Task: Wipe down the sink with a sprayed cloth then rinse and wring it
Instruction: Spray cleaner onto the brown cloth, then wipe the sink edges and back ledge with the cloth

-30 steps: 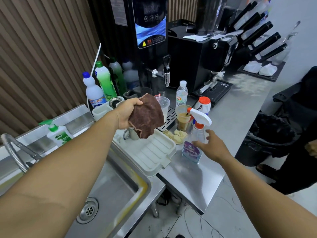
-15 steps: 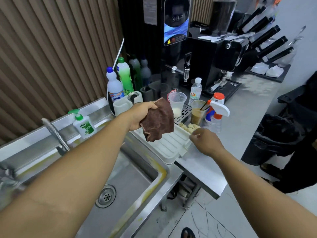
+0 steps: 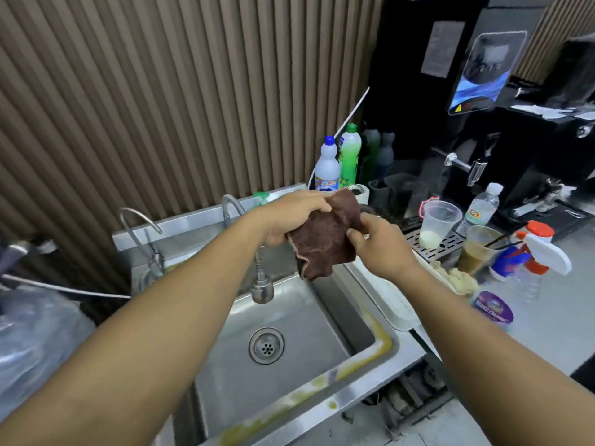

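We have brought our right hand away from the spray bottle to the brown cloth, and it now pinches the cloth's 3 o'clock edge. The cloth has moved off the white tray and hangs over the sink's 1 o'clock corner.

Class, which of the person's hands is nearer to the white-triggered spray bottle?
Right. The right hand pinches the cloth on the side toward the spray bottle; the left hand grips its far side, over the sink.
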Demonstrator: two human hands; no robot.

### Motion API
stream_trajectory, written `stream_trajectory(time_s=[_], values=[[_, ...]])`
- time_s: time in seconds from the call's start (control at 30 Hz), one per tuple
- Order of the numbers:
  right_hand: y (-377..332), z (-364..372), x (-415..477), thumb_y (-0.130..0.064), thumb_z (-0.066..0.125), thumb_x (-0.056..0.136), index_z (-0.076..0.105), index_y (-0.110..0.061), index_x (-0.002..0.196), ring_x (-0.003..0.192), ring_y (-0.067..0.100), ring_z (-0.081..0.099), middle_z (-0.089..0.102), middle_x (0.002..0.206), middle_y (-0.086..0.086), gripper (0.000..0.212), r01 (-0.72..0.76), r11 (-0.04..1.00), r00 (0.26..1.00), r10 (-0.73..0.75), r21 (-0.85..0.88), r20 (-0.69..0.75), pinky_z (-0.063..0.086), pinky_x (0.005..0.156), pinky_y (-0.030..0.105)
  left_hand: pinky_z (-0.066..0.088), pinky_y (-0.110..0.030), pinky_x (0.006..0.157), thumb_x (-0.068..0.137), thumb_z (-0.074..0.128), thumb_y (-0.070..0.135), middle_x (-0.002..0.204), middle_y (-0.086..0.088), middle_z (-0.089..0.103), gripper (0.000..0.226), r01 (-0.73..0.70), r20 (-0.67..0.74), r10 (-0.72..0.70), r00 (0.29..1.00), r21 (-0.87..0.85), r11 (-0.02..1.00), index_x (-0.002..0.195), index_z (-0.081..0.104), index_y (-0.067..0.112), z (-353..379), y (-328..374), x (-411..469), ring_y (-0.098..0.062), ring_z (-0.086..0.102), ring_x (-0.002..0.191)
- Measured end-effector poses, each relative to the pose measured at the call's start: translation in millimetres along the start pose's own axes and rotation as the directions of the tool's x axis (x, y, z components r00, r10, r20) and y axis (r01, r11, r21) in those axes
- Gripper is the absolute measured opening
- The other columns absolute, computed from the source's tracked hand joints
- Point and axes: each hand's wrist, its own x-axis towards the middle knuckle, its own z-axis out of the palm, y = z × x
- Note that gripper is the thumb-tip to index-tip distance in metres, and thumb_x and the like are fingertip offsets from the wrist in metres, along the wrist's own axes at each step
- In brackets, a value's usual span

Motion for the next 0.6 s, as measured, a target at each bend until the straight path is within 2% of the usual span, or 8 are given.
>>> stream_trajectory(time_s=[0.1, 0.23, 0.3, 0.33, 0.43, 0.5, 0.53, 0.6], values=[[-32, 17, 8, -0.026, 0.058, 0.094, 0.063, -0.017, 0.094, 0.087, 0.029, 0.063, 0.070, 0.087, 0.004, 0.010, 0.073, 0.997, 0.997, -0.073, 0.008, 0.015, 0.049, 0.077, 0.040, 0.055, -0.039, 0.090, 0.094, 0.057, 0.002, 0.109, -0.016, 0.073, 0.027, -0.069, -0.002, 0.069, 0.998, 0.016, 0.998, 0.116, 0.070, 0.012, -30, -12, -22, -0.024, 0.068, 0.094], [-74, 42, 11, -0.023, 0.058, 0.094, 0.054, -0.023, 0.083, 0.083, 0.032, 0.060, 0.060, 0.074, -0.004, 0.012, 0.173, 0.985, 0.984, -0.174, 0.024, 0.039, 0.044, 0.069, 0.038, 0.058, -0.034, 0.082, 0.094, 0.060, -0.001, 0.097, -0.013, 0.071, 0.028, -0.075, -0.121, 0.077, 0.990, 0.023, 0.997, 0.122, 0.063, -0.005, -69, -32, -55, -0.021, 0.068, 0.088], [-95, 57, 10, -0.022, 0.060, 0.094, 0.057, -0.027, 0.084, 0.082, 0.031, 0.061, 0.058, 0.071, -0.008, 0.012, 0.209, 0.976, 0.975, -0.213, 0.053, 0.060, 0.040, 0.067, 0.035, 0.056, -0.039, 0.086, 0.095, 0.059, 0.000, 0.095, -0.012, 0.071, 0.024, -0.070, -0.176, 0.076, 0.981, 0.039, 0.997, 0.119, 0.064, -0.003, -88, -42, -73, -0.022, 0.068, 0.088], [-101, 63, 9, -0.022, 0.060, 0.093, 0.062, -0.025, 0.087, 0.083, 0.029, 0.062, 0.063, 0.075, -0.006, 0.007, 0.213, 0.974, 0.973, -0.218, 0.074, 0.074, 0.043, 0.069, 0.034, 0.056, -0.040, 0.088, 0.096, 0.057, 0.000, 0.097, -0.014, 0.071, 0.024, -0.067, -0.194, 0.074, 0.978, 0.045, 0.997, 0.119, 0.064, -0.001, -94, -46, -79, -0.022, 0.068, 0.090], [-122, 90, 8, -0.030, 0.059, 0.090, 0.066, -0.025, 0.095, 0.083, 0.021, 0.068, 0.073, 0.087, -0.006, 0.010, 0.217, 0.959, 0.964, -0.240, 0.185, 0.114, 0.053, 0.079, 0.037, 0.053, -0.045, 0.097, 0.099, 0.053, 0.001, 0.118, -0.017, 0.071, 0.031, -0.043, -0.254, 0.045, 0.966, 0.013, 0.999, 0.126, 0.064, 0.010, -116, -62, -99, -0.027, 0.069, 0.107], [-133, 104, 7, -0.032, 0.060, 0.092, 0.063, -0.028, 0.097, 0.082, 0.014, 0.067, 0.071, 0.088, -0.011, 0.007, 0.193, 0.953, 0.963, -0.230, 0.234, 0.143, 0.049, 0.078, 0.030, 0.052, -0.049, 0.101, 0.100, 0.052, 0.002, 0.121, -0.016, 0.071, 0.031, -0.036, -0.311, 0.030, 0.950, -0.016, 0.999, 0.122, 0.067, 0.019, -129, -71, -110, -0.032, 0.067, 0.114], [-139, 109, 6, -0.033, 0.061, 0.093, 0.064, -0.028, 0.104, 0.085, 0.013, 0.066, 0.070, 0.092, -0.010, 0.012, 0.176, 0.956, 0.964, -0.215, 0.233, 0.154, 0.045, 0.077, 0.029, 0.052, -0.049, 0.101, 0.100, 0.051, 0.001, 0.120, -0.015, 0.071, 0.031, -0.040, -0.348, 0.028, 0.937, -0.027, 0.999, 0.117, 0.068, 0.021, -135, -76, -115, -0.033, 0.066, 0.114], [-143, 121, 7, -0.036, 0.058, 0.095, 0.060, -0.026, 0.122, 0.099, 0.017, 0.065, 0.070, 0.109, -0.004, 0.029, 0.135, 0.961, 0.956, -0.190, 0.240, 0.223, 0.047, 0.087, 0.032, 0.052, -0.047, 0.101, 0.100, 0.050, 0.001, 0.117, -0.012, 0.073, 0.031, -0.038, -0.431, 0.012, 0.902, -0.051, 0.998, 0.111, 0.069, 0.024, -146, -85, -123, -0.033, 0.067, 0.113]])
